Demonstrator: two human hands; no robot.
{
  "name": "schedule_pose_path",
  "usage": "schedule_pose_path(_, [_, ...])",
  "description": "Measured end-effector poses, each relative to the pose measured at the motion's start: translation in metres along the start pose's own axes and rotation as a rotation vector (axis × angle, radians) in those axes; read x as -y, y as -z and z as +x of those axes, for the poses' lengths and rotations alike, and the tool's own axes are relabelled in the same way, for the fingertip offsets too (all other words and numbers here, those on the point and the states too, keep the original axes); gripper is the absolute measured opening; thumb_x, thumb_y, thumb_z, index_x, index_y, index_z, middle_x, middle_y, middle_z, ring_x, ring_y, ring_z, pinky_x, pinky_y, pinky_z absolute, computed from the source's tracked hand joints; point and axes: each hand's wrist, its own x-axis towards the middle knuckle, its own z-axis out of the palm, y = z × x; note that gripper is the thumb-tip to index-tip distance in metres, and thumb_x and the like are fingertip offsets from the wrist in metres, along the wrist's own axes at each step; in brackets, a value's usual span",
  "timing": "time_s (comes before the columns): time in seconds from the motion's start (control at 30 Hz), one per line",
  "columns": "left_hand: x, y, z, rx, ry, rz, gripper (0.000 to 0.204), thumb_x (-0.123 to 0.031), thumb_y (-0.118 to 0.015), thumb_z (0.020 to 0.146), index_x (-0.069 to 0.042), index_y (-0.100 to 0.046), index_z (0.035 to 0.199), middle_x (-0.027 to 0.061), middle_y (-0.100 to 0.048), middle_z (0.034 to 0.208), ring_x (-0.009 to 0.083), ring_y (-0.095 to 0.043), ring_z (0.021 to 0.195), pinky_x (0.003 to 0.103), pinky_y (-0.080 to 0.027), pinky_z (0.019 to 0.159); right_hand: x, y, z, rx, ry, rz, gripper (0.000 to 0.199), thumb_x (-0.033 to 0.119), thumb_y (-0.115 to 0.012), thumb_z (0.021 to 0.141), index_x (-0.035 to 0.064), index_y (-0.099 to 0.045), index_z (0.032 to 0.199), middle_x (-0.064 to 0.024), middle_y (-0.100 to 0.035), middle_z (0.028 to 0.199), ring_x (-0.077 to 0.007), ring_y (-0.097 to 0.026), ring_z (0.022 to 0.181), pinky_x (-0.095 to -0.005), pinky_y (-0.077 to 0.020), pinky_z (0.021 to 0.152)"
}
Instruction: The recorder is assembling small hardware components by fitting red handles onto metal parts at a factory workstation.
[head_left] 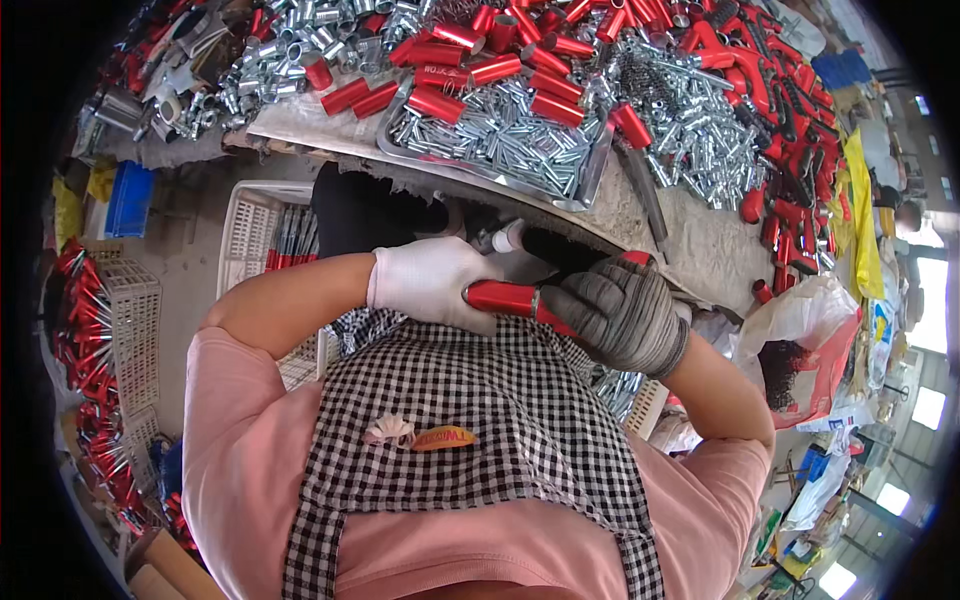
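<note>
In front of my apron, my left hand, in a white glove, is closed round a short red metal tube. The tube lies almost level, and a pale ring shows at its right end. Just beyond that ring, a red part meets the tube and runs under my right hand, which wears a grey striped glove. My right fingers are curled over this part and hide most of it. A bit of red also shows above the right fingertips; whether it belongs to the same piece I cannot tell.
Ahead, a metal tray of small silver pins stands at the bench edge, with red tubes on it. Red handle frames pile up at the right. A white crate sits below left, and stacked crates hold red-handled tools.
</note>
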Motion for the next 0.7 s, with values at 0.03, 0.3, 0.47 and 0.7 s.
schedule_pose_path(0.03, [-0.002,0.0,0.0,0.081,0.011,-0.05,0.032,-0.032,-0.076,0.078,-0.004,-0.064,0.086,0.0167,-0.065,0.073,0.0319,-0.065,0.068,0.04,-0.051,0.066,0.0,0.001,0.001,0.001,0.001,0.002,0.045,0.015,-0.077,0.061,0.0086,-0.07,0.106,-0.0086,-0.066,0.092,-0.0254,-0.065,0.074,-0.0376,-0.0536,0.063])
schedule_pose_path(0.3, [0.015,-0.015,0.01,0.52,0.124,-0.394,0.017,-0.015,-0.069,0.076,-0.003,-0.058,0.072,0.0057,-0.054,0.058,0.0161,-0.05,0.053,0.035,-0.043,0.054,-0.004,0.003,0.018,0.113,0.445,-0.061,0.043,0.02,-0.065,0.067,0.0016,-0.07,0.105,-0.0113,-0.065,0.087,-0.0233,-0.065,0.073,-0.0368,-0.055,0.064])
schedule_pose_path(0.47, [0.028,-0.029,0.015,0.668,0.053,-0.584,0.015,-0.01,-0.066,0.077,-0.003,-0.057,0.067,-0.0002,-0.052,0.056,0.0109,-0.047,0.051,0.03,-0.04,0.049,-0.008,0.0,0.021,0.198,0.573,0.025,0.041,0.02,-0.066,0.069,0.0025,-0.07,0.106,-0.0121,-0.066,0.088,-0.0238,-0.066,0.075,-0.0378,-0.0557,0.064])
schedule_pose_path(0.7, [0.014,-0.021,0.0,0.378,0.075,-0.342,0.019,-0.018,-0.071,0.073,-0.001,-0.064,0.074,0.0084,-0.06,0.062,0.0171,-0.055,0.056,0.035,-0.047,0.058,0.001,0.001,0.019,0.354,0.2,0.216,0.038,0.018,-0.071,0.07,0.0027,-0.069,0.106,-0.0134,-0.067,0.085,-0.0267,-0.067,0.073,-0.0394,-0.0565,0.064])
